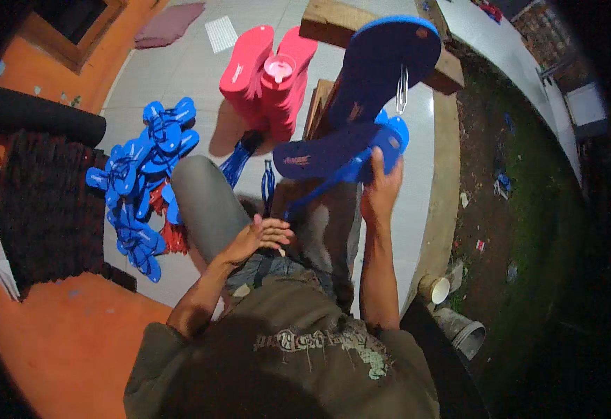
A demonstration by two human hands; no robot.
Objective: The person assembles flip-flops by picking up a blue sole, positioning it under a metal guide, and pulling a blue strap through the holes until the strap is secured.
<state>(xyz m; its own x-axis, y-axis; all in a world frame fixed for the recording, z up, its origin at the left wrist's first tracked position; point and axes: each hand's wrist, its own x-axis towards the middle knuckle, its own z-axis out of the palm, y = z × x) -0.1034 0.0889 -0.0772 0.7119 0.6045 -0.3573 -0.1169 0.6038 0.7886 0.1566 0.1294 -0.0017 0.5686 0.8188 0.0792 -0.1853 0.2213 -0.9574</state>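
Note:
My right hand (382, 185) grips one end of a dark navy flip-flop sole (309, 155), thumb on top. A bright blue strap (337, 183) hangs from that end and slants down over my lap. My left hand (267, 236) is open above my lap, fingers stretched out, close to the strap's lower end but not clearly touching it. Just beyond the held sole, a navy sole with a blue edge (382, 66) rests on a wooden stand (330, 21). A thin metal loop (402, 91) lies against it. What looks like blue-handled pliers (269, 185) is between my knees.
Pink soles (246, 63) stand in tall stacks, with a pink cup (279, 68) on top. Blue sandal straps (134, 160) lie piled at left, with red strands (172, 234) beside them. A dark stack of sheets (54, 202) is farther left. At right, the tiled floor ends at a ledge (445, 174).

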